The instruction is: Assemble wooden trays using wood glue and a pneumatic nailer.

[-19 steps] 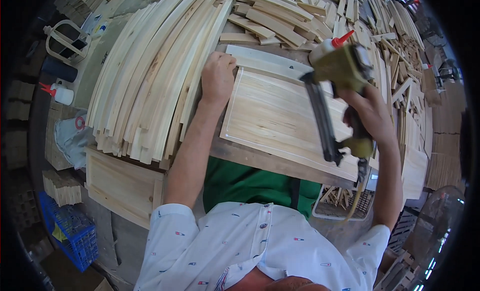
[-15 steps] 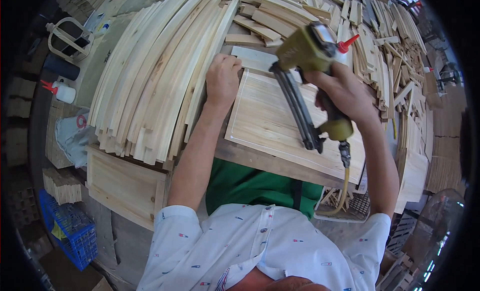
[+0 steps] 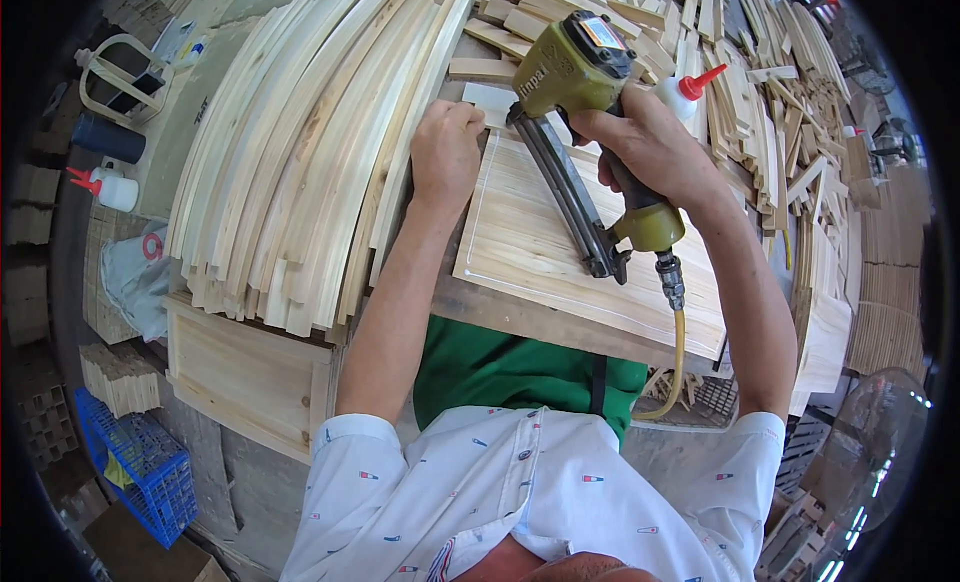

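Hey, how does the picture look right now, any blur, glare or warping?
Head view: the nail gun looks fairly sharp; head view: the long wooden strips appear bowed, likely by the fisheye lens; head view: the corners go black, and bright streaks gleam at lower right.

The nail gun (image 3: pixel 560 72) was olive green, its handle (image 3: pixel 635 187) black, its magazine (image 3: pixel 560 187) dark grey; the hose (image 3: pixel 680 352) was yellow; the wooden panel (image 3: pixel 520 242) was pale cream streaked with light-brown grain, a thin white line (image 3: pixel 470 271) along its border; the shirt (image 3: pixel 480 472) was white, scattered with small red and blue motifs; the lap cloth (image 3: pixel 500 367) was green, its strap (image 3: pixel 598 385) black; the squeeze bottle (image 3: pixel 678 96) was white, its nozzle (image 3: pixel 706 79) red.
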Available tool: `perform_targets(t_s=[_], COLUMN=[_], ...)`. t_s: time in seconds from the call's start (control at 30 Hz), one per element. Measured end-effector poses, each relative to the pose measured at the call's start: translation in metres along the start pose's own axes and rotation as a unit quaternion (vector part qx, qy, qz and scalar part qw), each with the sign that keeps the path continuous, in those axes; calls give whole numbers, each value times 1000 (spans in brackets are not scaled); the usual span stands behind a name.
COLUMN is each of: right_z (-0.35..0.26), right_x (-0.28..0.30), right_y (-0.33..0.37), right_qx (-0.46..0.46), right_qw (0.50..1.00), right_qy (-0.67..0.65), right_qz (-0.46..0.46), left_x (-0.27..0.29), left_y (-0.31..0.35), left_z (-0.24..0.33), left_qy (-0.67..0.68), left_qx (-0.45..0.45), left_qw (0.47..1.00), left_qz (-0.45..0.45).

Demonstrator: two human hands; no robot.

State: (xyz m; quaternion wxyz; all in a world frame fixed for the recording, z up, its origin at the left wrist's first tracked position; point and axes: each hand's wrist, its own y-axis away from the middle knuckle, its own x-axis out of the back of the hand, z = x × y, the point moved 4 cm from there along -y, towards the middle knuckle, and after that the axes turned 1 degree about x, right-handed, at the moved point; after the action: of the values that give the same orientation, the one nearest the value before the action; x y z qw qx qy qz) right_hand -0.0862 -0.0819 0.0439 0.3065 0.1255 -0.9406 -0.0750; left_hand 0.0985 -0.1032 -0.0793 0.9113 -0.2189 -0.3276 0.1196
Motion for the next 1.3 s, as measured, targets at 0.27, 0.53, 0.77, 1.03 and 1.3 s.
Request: perform_targets(t_s=[0.27,0.53,0.77,1.03,1.3], right_z=[1,57,66,89,110], right_x=[7,61,70,86,120], right_y=[4,58,68,84,127], right_qx=[-13,-84,-97,-118,-147], right_qw=[999,994,992,989,970], right_qy=[8,-5,-23,-25,-30], right_qz=[-30,67,75,87,193], left_x=[-4,2,-1,0,3], left_y=[2,1,-1,0,-1], left_z=[-2,-3,0,1,2], left_qy=[-2,0,6,-7,-16], left_qx=[-6,-14,8,7,-2], left_qw=[1000,1000,1000,999,999], left_qz=[-3,2,-18,-30,-31])
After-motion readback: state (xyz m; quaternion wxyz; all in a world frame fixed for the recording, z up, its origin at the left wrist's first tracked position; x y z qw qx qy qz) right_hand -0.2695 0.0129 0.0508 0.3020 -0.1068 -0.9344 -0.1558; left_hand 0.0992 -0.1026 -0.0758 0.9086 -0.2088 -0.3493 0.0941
